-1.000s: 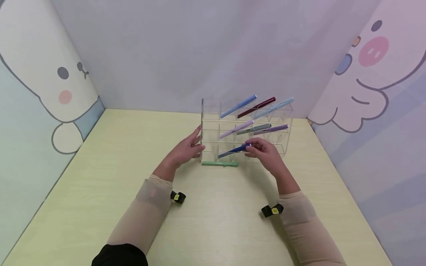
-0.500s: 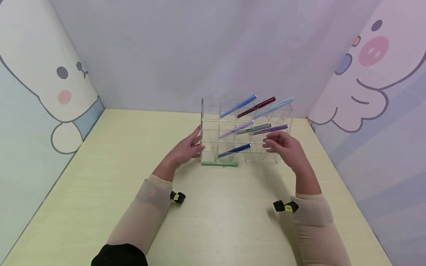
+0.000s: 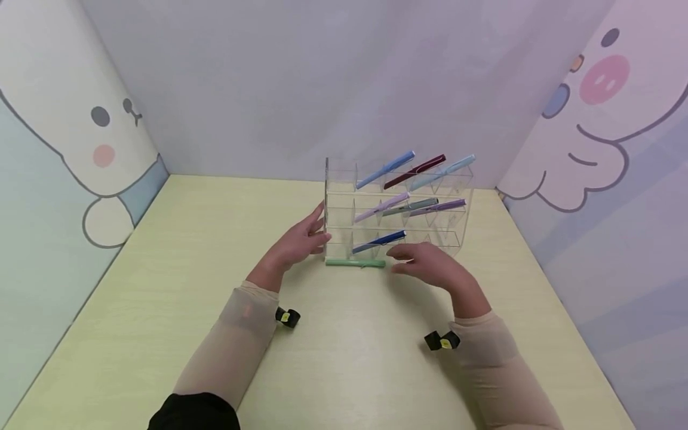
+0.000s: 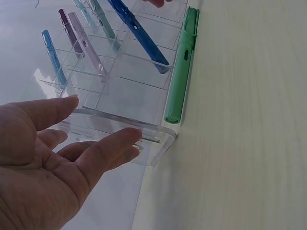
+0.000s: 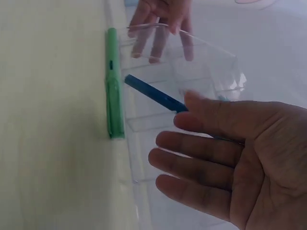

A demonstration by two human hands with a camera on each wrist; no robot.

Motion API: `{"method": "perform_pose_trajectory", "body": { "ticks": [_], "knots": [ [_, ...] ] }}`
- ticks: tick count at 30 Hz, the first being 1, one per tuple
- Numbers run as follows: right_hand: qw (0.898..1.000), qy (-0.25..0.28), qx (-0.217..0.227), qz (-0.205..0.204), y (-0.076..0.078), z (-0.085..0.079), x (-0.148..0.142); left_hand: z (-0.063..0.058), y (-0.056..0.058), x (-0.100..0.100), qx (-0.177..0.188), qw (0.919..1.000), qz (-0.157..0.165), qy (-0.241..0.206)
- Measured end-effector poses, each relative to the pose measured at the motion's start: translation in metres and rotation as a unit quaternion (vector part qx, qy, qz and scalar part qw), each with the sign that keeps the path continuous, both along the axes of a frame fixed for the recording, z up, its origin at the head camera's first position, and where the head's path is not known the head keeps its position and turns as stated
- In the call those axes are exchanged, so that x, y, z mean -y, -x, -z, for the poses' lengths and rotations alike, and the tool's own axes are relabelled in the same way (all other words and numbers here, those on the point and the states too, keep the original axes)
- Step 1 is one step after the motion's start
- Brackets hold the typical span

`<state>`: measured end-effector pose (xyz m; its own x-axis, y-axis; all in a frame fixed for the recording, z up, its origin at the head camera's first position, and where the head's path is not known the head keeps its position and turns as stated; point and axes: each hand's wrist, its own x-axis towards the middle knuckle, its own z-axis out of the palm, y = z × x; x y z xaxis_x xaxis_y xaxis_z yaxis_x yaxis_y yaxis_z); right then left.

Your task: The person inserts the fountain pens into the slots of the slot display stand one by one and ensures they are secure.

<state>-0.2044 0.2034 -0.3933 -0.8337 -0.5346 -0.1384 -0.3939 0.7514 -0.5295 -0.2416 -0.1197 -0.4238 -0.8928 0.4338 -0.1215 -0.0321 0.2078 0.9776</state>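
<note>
A clear acrylic pen rack (image 3: 339,236) with three tiers stands on the table. My left hand (image 3: 294,246) is at its left side panel, fingers extended along it, the thumb toward the front. A green pen (image 3: 355,263) lies lengthwise along the rack's front bottom edge. The dark blue pen (image 3: 378,241) leans in a slot of the lowest tier. Just right of both pens is my right hand (image 3: 430,263), holding nothing, its fingers loosely extended to the left. In the right wrist view, its thumb and index finger (image 5: 211,108) overlap the dark blue pen's end; contact is unclear.
In the middle tier lean a lilac pen (image 3: 381,207), a grey-green pen (image 3: 411,207) and a purple pen (image 3: 438,207). A blue pen (image 3: 386,170), a dark red pen (image 3: 415,171) and a light blue pen (image 3: 443,172) lean in the top tier. Printed walls surround the table (image 3: 215,239).
My right hand let go of the dark blue pen, moved right away from it, then came back left and lower toward the green pen. The left hand stayed at the rack's side.
</note>
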Motion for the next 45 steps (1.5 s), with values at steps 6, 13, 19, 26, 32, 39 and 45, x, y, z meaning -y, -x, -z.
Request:
{"method": "perform_pose_trajectory", "body": {
  "ticks": [6,13,19,26,32,39,45],
  "knots": [
    [0.995,-0.083,-0.053,-0.023,0.0,0.016,0.022,0.001,0.002,-0.001,-0.004,1.0,0.005,0.0],
    [0.99,-0.122,-0.072,-0.016,0.001,0.024,0.034,0.0,0.002,0.0,-0.003,1.0,0.002,-0.003],
    [0.984,-0.148,-0.098,-0.004,-0.001,0.031,0.038,0.0,0.001,0.001,0.001,1.0,0.001,-0.002],
    [0.981,-0.162,-0.102,-0.013,-0.003,0.033,0.038,-0.001,0.001,0.001,0.005,1.0,0.002,-0.002],
    [0.985,-0.14,-0.096,0.012,-0.001,0.027,0.033,-0.001,0.0,0.001,0.001,1.0,-0.002,0.002],
    [0.982,-0.16,-0.099,-0.017,-0.001,0.033,0.034,0.001,0.0,0.001,-0.002,1.0,-0.004,0.002],
    [0.987,-0.14,-0.074,0.002,0.0,0.026,0.028,-0.001,0.0,0.0,-0.004,1.0,-0.003,0.006]
  ]
}}
